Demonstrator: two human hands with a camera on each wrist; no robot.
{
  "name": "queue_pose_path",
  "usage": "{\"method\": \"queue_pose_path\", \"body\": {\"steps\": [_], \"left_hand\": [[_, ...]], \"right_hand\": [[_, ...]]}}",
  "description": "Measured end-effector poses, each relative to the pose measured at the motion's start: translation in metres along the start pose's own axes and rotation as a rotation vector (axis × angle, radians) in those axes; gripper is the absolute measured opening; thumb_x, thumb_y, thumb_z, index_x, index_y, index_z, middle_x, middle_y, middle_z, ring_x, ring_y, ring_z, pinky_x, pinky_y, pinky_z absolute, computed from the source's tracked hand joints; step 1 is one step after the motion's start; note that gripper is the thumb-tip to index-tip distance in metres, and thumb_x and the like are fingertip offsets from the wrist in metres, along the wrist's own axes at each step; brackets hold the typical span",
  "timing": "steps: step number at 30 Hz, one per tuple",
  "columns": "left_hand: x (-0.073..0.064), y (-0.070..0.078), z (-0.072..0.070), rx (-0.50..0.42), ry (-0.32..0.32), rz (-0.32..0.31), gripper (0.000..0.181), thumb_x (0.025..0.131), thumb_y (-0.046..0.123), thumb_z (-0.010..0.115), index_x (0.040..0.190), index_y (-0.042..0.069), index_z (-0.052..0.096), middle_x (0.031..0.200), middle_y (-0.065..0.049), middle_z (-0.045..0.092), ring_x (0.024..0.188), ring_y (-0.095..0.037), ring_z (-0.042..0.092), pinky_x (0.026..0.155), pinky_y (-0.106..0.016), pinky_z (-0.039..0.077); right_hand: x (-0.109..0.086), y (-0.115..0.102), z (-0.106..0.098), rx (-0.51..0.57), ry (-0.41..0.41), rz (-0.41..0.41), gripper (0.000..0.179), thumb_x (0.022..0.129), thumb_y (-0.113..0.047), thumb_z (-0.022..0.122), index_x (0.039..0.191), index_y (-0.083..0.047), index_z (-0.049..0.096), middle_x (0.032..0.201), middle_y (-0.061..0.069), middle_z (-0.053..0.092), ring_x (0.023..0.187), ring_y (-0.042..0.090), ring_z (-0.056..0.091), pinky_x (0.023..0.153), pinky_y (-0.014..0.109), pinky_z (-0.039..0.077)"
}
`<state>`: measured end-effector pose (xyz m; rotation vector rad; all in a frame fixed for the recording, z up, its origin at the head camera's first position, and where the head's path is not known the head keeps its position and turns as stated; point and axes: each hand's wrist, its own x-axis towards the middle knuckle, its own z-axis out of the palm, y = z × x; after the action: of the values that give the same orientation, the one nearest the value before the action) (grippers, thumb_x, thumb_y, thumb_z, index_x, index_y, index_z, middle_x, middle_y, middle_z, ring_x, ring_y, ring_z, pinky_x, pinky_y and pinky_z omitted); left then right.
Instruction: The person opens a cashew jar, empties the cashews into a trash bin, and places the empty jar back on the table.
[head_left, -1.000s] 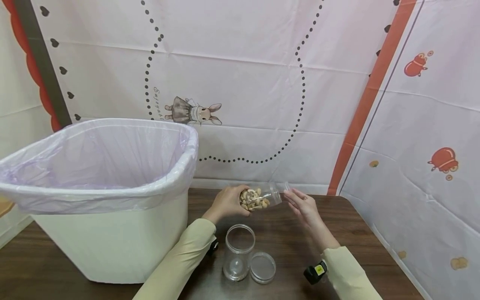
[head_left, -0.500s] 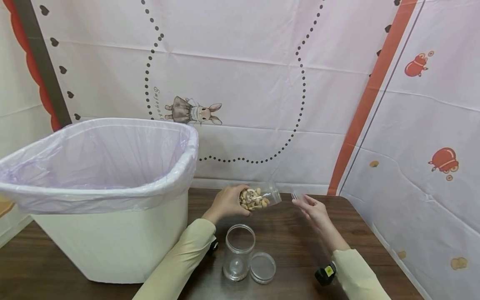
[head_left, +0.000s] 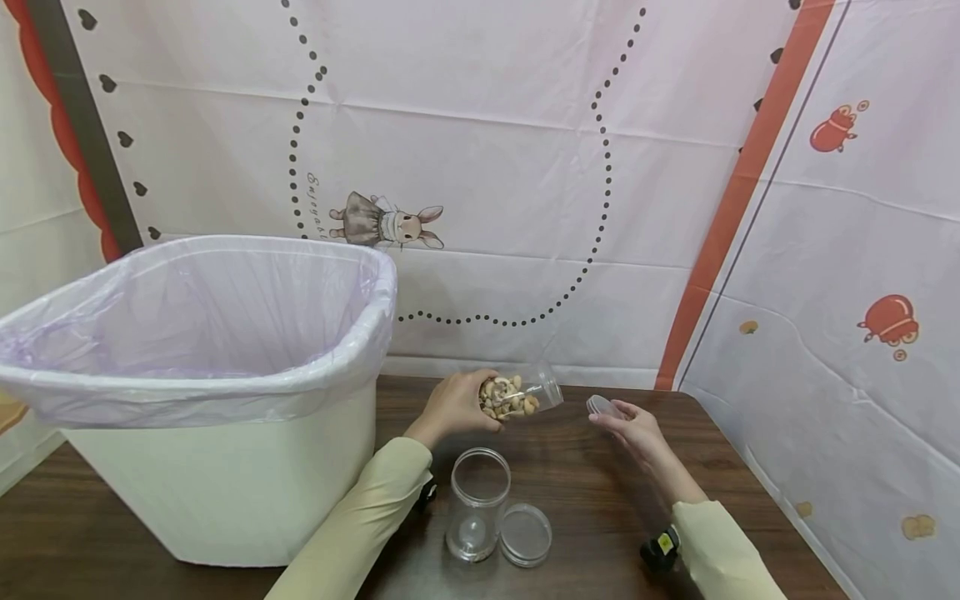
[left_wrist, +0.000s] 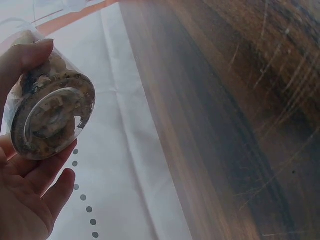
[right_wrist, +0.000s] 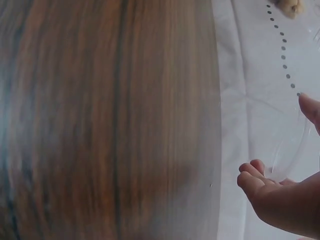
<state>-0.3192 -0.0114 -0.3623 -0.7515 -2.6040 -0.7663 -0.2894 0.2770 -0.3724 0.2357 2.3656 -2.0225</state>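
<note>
My left hand [head_left: 452, 406] grips a clear plastic jar [head_left: 546, 388] of cashews [head_left: 504, 398]. The jar lies nearly on its side above the table, its uncovered mouth facing right. In the left wrist view, the jar's round base [left_wrist: 52, 117] shows between thumb and fingers. To the right of that mouth, apart from it, my right hand [head_left: 639, 432] holds a clear round lid [head_left: 602, 407] by its edge. The right wrist view shows this lid [right_wrist: 291, 145] faintly between thumb and fingers. Nearer me, a second clear jar [head_left: 478, 504] stands upright and uncovered, with another lid [head_left: 526, 535] beside it.
A large white bin [head_left: 225, 492] with a pale purple liner [head_left: 300, 308] stands on the left, close to my left arm. The dark wooden table [head_left: 592, 508] ends at a printed cloth [head_left: 487, 167] behind and at the right.
My right hand has moved right and slightly down with the lid, away from the jar's mouth, and the lid has turned more face-up. The left hand and its jar have stayed still.
</note>
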Motion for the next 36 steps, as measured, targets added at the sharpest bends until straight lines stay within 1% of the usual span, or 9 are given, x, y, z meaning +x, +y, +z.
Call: {"method": "queue_pose_path", "body": {"steps": [2, 5, 8, 10, 13, 18, 24, 30, 36], "left_hand": [[0.000, 0.000, 0.000, -0.001, 0.000, -0.002, 0.072, 0.048, 0.032, 0.085, 0.114, 0.018, 0.059, 0.090, 0.002, 0.065, 0.073, -0.014, 0.055, 0.064, -0.029, 0.044], [0.000, 0.001, -0.001, -0.002, 0.000, -0.006, 0.072, 0.048, 0.032, 0.085, 0.114, 0.018, 0.059, 0.090, 0.002, 0.065, 0.073, -0.014, 0.055, 0.064, -0.029, 0.044], [0.000, 0.001, -0.002, -0.007, 0.001, -0.010, 0.072, 0.048, 0.032, 0.085, 0.114, 0.018, 0.059, 0.090, 0.002, 0.065, 0.073, -0.014, 0.055, 0.064, -0.029, 0.045], [0.000, 0.000, -0.002, -0.011, 0.001, -0.012, 0.071, 0.048, 0.031, 0.085, 0.114, 0.018, 0.060, 0.090, 0.002, 0.065, 0.073, -0.013, 0.055, 0.064, -0.029, 0.045], [0.000, 0.000, -0.003, -0.013, -0.001, -0.011, 0.071, 0.049, 0.031, 0.085, 0.114, 0.018, 0.060, 0.089, 0.002, 0.065, 0.073, -0.014, 0.055, 0.064, -0.030, 0.045], [0.000, 0.000, -0.003, -0.008, -0.002, -0.010, 0.072, 0.049, 0.032, 0.086, 0.114, 0.017, 0.059, 0.089, 0.002, 0.065, 0.073, -0.014, 0.055, 0.063, -0.030, 0.045], [0.000, 0.000, -0.004, -0.004, 0.001, -0.005, 0.072, 0.049, 0.033, 0.086, 0.114, 0.017, 0.059, 0.089, 0.002, 0.065, 0.073, -0.014, 0.056, 0.063, -0.030, 0.045], [-0.001, 0.001, -0.004, 0.001, 0.000, -0.006, 0.072, 0.049, 0.033, 0.085, 0.114, 0.017, 0.059, 0.090, 0.001, 0.065, 0.074, -0.015, 0.057, 0.064, -0.030, 0.045], [-0.002, 0.002, -0.004, 0.006, -0.008, -0.019, 0.071, 0.049, 0.033, 0.085, 0.113, 0.018, 0.060, 0.090, 0.002, 0.065, 0.075, -0.015, 0.057, 0.064, -0.030, 0.045]], "right_hand": [[0.000, 0.001, -0.001, -0.021, -0.009, 0.000, 0.077, 0.080, -0.011, 0.065, 0.138, 0.013, 0.020, 0.139, 0.032, 0.023, 0.123, 0.032, 0.031, 0.087, 0.018, 0.042], [0.002, 0.004, -0.004, -0.075, -0.016, -0.001, 0.077, 0.080, -0.011, 0.065, 0.137, 0.013, 0.020, 0.139, 0.033, 0.021, 0.125, 0.035, 0.029, 0.097, 0.030, 0.039], [0.004, 0.007, -0.008, -0.175, -0.012, -0.006, 0.078, 0.079, -0.015, 0.067, 0.136, 0.012, 0.023, 0.138, 0.033, 0.025, 0.125, 0.037, 0.031, 0.101, 0.042, 0.033], [0.005, 0.010, -0.010, -0.247, -0.005, -0.012, 0.078, 0.078, -0.019, 0.069, 0.135, 0.011, 0.026, 0.136, 0.033, 0.028, 0.123, 0.038, 0.033, 0.100, 0.045, 0.032], [0.007, 0.013, -0.012, -0.325, 0.009, -0.021, 0.077, 0.077, -0.023, 0.070, 0.134, 0.010, 0.030, 0.133, 0.033, 0.033, 0.120, 0.038, 0.035, 0.099, 0.047, 0.032], [0.010, 0.019, -0.016, -0.397, 0.007, -0.042, 0.075, 0.074, -0.021, 0.072, 0.131, 0.010, 0.035, 0.130, 0.033, 0.037, 0.116, 0.038, 0.038, 0.099, 0.049, 0.031], [0.014, 0.023, -0.019, -0.412, -0.008, -0.054, 0.075, 0.072, -0.019, 0.074, 0.129, 0.011, 0.038, 0.131, 0.033, 0.037, 0.115, 0.037, 0.040, 0.098, 0.048, 0.031], [0.013, 0.023, -0.018, -0.473, -0.017, -0.081, 0.074, 0.070, -0.019, 0.076, 0.127, 0.012, 0.040, 0.125, 0.032, 0.043, 0.109, 0.037, 0.044, 0.096, 0.048, 0.033], [0.012, 0.024, -0.017, -0.539, -0.028, -0.092, 0.072, 0.068, -0.018, 0.078, 0.125, 0.011, 0.044, 0.123, 0.033, 0.045, 0.108, 0.038, 0.045, 0.095, 0.049, 0.035]]}}
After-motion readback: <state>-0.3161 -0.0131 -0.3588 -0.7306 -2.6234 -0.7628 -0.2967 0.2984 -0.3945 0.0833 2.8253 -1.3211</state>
